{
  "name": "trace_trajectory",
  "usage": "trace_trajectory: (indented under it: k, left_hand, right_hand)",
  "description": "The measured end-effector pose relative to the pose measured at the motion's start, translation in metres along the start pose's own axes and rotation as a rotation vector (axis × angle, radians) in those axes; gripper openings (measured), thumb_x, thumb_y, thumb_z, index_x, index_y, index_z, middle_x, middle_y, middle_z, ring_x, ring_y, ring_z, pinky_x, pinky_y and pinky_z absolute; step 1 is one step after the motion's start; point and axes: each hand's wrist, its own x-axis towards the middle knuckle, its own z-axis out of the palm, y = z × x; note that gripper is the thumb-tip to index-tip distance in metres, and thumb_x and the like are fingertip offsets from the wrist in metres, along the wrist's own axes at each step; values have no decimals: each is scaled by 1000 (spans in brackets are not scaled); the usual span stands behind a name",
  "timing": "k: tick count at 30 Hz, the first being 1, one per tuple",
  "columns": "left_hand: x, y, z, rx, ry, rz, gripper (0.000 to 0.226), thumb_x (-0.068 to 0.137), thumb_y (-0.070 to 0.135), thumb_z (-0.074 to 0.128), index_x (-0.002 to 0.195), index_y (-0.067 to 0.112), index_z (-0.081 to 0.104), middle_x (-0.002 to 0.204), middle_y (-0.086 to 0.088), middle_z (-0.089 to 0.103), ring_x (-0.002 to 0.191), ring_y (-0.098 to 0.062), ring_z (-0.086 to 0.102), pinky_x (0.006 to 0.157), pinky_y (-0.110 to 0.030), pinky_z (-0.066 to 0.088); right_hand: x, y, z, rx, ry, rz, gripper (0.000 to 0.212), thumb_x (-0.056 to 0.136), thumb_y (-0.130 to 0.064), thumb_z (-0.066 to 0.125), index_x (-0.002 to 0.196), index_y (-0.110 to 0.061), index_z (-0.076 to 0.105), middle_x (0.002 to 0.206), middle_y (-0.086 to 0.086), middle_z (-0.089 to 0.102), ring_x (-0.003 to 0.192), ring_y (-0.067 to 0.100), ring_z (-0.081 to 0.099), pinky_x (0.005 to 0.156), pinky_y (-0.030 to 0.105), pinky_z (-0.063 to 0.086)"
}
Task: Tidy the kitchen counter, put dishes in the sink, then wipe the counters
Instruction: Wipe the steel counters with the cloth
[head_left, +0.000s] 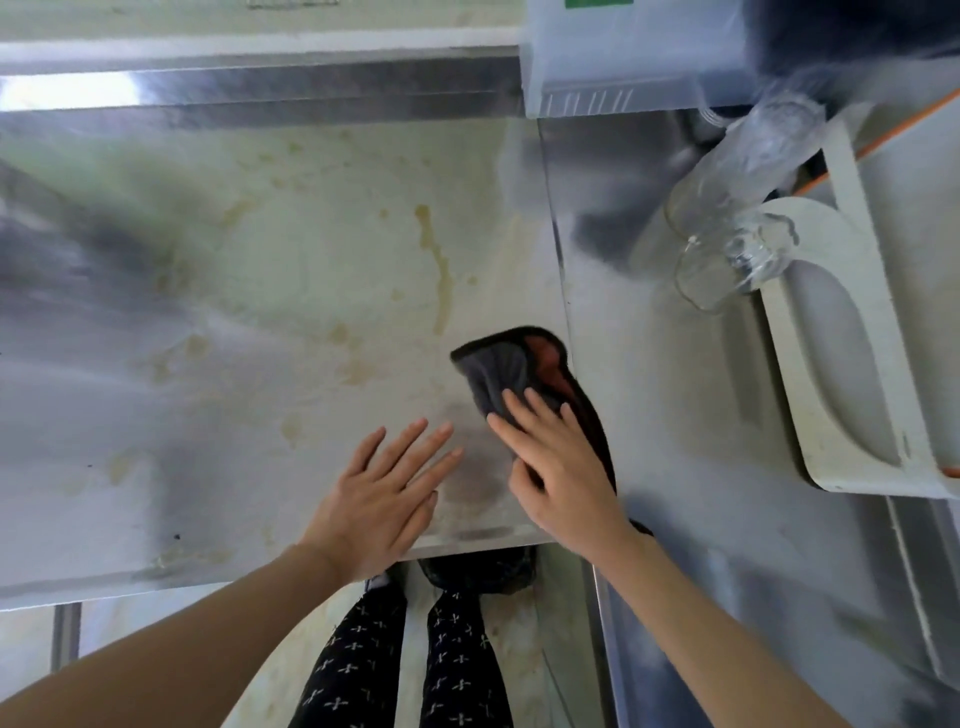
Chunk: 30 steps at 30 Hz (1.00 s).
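Cloth (506, 371) under flat right hand (558, 457) at table (208, 312) right edge; left hand (384, 493) spread flat. Risk: cloth slips off edge, stains (441, 280) missed.

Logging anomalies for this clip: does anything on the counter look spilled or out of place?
Yes. Yellow-brown stains streak the counter beyond the cloth, like a dried spill not yet wiped.

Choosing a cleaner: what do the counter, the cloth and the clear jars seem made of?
Counter: looks like stainless steel, dull grey sheen with streaky reflections, yellowish stains. Cloth: soft dark grey fabric, perhaps microfibre, orange showing at a fold. Jars: transparent with bright glints, likely glass, possibly clear plastic.
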Motion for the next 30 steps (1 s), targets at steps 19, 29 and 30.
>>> trace_trajectory:
  k: [19,29,30]
  left_hand:
    - [1,-1,0,-17,-16,-12,50,97,36,17,144,25,32,152,0,26,140,-22,23,110,-44,21]
    - [1,-1,3,-9,18,-8,49,97,36,21,144,25,31,152,0,25,140,-22,23,109,-44,23]
    - [1,-1,3,-6,26,-8,49,97,36,22,144,25,31,152,0,26,140,-22,23,109,-44,23]
  right_hand:
    - [71,5,-8,-191,-118,59,67,84,-34,40,148,-26,21,157,-1,12,145,26,4,114,46,1]
    - [132,39,-27,-285,20,269,56,94,-43,30,148,-27,22,157,3,14,144,32,10,114,50,9]
    - [136,37,-24,-272,40,296,56,95,-40,32,148,-27,21,158,4,13,144,32,8,114,50,7]
